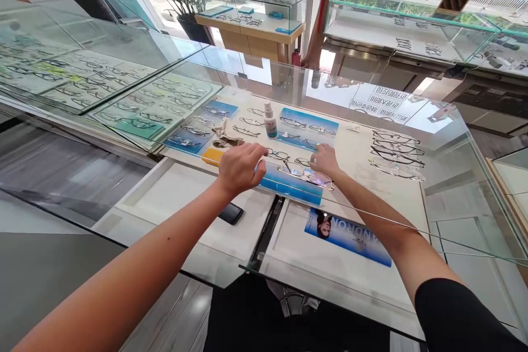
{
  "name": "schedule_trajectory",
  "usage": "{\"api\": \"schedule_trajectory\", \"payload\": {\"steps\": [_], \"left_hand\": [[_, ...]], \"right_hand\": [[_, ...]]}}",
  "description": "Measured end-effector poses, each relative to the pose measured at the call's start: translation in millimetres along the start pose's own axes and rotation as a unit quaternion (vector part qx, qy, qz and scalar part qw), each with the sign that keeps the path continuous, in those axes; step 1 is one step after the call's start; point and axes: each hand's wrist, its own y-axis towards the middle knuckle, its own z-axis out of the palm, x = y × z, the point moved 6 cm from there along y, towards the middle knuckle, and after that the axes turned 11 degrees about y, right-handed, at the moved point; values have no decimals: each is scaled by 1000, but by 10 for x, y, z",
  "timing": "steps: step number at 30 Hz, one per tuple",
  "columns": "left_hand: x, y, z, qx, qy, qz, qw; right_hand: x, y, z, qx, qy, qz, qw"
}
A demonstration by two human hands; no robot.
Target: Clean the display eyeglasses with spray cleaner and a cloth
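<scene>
Both my arms reach into a glass display counter (454, 187) full of eyeglasses. My left hand (240, 166) is curled, its fingers bent down near a pair of glasses (280, 154) on the white shelf; what it grips, if anything, is hidden. My right hand (325, 158) rests palm down with fingers extended beside another pair of glasses (307, 176) lying on a blue card (289, 187). A small white spray bottle (270, 119) stands upright just beyond the hands. A beige cloth (225, 133) lies left of it.
Several glasses frames (396, 154) lie in a column at the right. More frames fill the left trays (136, 104). A black phone (231, 213) lies on the lower shelf, a blue leaflet (348, 235) beside it. Other glass counters (412, 22) stand behind.
</scene>
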Motion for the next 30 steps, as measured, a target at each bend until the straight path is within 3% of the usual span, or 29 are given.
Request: {"api": "schedule_trajectory", "payload": {"steps": [8,18,25,30], "left_hand": [[-12,-6,-3,-10,1,5,1000],[-4,3,25,3,4,-5,1000],[3,24,26,13,15,1,1000],[5,49,9,17,18,0,1000]], "right_hand": [[62,43,-49,-19,16,13,1000],[-108,249,-124,-5,-2,48,999],[63,265,-175,18,-38,48,998],[278,-17,-268,26,-31,40,998]]}}
